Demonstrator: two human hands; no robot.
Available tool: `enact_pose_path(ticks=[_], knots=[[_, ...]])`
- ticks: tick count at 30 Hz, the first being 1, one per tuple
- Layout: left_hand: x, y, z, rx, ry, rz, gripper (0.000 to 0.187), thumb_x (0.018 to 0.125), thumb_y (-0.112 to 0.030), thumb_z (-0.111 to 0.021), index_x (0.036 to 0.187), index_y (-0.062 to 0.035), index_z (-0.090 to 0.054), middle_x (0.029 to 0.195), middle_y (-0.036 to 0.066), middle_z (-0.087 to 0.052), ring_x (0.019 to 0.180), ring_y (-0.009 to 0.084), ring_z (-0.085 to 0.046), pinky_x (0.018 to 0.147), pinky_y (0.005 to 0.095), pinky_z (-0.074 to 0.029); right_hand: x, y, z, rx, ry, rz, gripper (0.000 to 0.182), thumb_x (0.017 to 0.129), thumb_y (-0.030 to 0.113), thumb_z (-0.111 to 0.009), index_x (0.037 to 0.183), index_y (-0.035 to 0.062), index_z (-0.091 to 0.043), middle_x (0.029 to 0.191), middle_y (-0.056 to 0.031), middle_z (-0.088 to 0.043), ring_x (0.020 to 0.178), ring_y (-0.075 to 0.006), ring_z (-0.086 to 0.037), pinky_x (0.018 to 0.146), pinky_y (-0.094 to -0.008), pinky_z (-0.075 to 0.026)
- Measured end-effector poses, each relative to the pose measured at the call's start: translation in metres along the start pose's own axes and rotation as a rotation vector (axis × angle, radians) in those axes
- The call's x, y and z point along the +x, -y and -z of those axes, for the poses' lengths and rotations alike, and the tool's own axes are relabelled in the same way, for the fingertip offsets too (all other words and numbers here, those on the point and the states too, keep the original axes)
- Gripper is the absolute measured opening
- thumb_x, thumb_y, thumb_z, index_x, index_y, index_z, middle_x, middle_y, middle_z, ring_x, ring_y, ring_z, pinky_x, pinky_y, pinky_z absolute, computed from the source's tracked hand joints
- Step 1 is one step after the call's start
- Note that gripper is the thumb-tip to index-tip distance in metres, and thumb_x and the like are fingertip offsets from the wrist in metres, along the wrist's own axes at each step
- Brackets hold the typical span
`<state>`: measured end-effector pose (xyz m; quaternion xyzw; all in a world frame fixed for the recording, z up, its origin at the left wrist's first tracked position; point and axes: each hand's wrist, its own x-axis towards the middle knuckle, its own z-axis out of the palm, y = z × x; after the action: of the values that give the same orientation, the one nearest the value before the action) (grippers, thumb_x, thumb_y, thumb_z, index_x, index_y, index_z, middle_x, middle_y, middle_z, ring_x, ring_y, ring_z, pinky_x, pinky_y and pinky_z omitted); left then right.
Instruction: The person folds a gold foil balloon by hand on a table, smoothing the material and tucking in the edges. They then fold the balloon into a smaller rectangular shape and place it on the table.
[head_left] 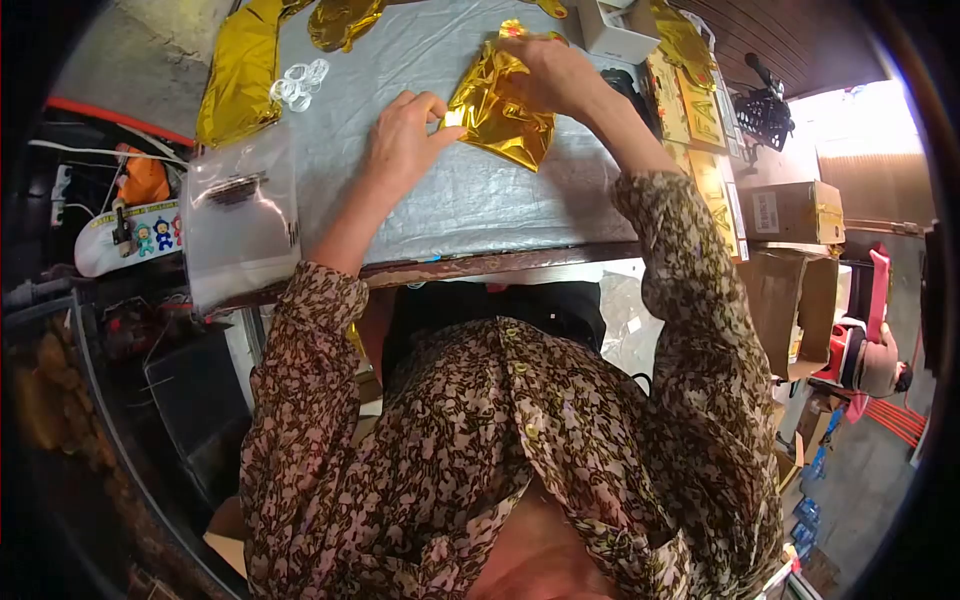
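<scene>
A folded gold foil balloon (500,125), flat and creased, lies on the silver-grey table cover (450,215) in front of me. My left hand (402,138) is at its left edge, thumb against the foil and the other fingers curled in. Over the balloon's upper right part, my right hand (552,75) grips the foil with bent fingers; the fingertips are partly hidden. A small pink-red spot shows on the foil near its top end.
More gold foil (240,70) lies at the table's left, near clear coiled loops (298,84) and clear plastic bags (240,225). On the right are a white box (615,28), printed packages (700,110) and cardboard boxes (790,213). Another person (880,362) is at far right.
</scene>
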<state>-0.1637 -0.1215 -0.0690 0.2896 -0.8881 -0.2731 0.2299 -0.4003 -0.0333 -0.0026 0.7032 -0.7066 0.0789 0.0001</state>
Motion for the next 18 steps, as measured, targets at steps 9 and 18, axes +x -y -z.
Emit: enact_pose_path(ticks=[9,18], knots=[[0.006,-0.017,0.008,-0.026,0.137,0.163,0.042,0.082,-0.033,-0.087,0.109,-0.0049,-0.073,0.101,0.008,-0.074,0.091,0.0222,-0.071,0.080,0.0379,-0.056,-0.112,0.049,-0.009,0.324,0.019,-0.550,0.045,0.086,0.039,-0.084,0.093,-0.0035,-0.073,0.082,-0.0181,-0.075,0.076,-0.0325,-0.073,0.072,-0.0410,-0.057],[0.039,0.000,0.001,-0.517,0.401,0.325,0.041,0.091,-0.030,-0.083,0.118,-0.0006,-0.071,0.091,0.002,-0.074,0.080,0.0088,-0.065,0.069,0.0251,-0.049,-0.119,0.044,-0.036,0.695,-0.257,-0.670,0.025,0.087,0.018,-0.082,0.100,-0.0028,-0.077,0.087,-0.0178,-0.077,0.076,-0.0276,-0.075,0.072,-0.0375,-0.057]])
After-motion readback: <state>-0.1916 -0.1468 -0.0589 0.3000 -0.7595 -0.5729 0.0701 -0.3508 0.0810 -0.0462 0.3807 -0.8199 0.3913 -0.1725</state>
